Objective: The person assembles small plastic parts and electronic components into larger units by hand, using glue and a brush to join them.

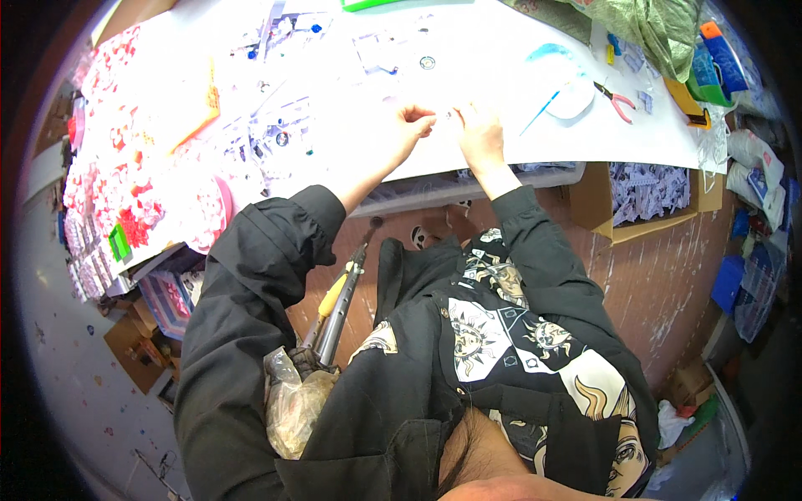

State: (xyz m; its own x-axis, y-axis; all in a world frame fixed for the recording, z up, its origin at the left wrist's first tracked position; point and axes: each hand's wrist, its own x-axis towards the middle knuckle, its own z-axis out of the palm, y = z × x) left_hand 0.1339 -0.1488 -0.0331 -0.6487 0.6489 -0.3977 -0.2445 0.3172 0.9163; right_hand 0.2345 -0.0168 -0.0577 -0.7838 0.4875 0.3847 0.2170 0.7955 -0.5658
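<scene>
Both my hands are held close together over the near part of the bright white table (334,154). My left hand (408,127) has its thumb and fingertips pinched together. A short gap to the right, my right hand (479,138) is closed too, fingertips pointing inward toward the left ones. Anything in either pinch is too small and washed out by glare to name. Right of my right hand lie a thin blue stick (540,112) and a round white dish (575,100). Pliers with pink handles (617,103) rest beyond the dish.
Pink and red small pieces (125,159) heap on the left, with a pink bowl (224,200) and an orange-edged sheet (209,104). Small clear packets (284,129) lie left of my hands. A cardboard box (622,230) of pale pieces stands below the table's right edge.
</scene>
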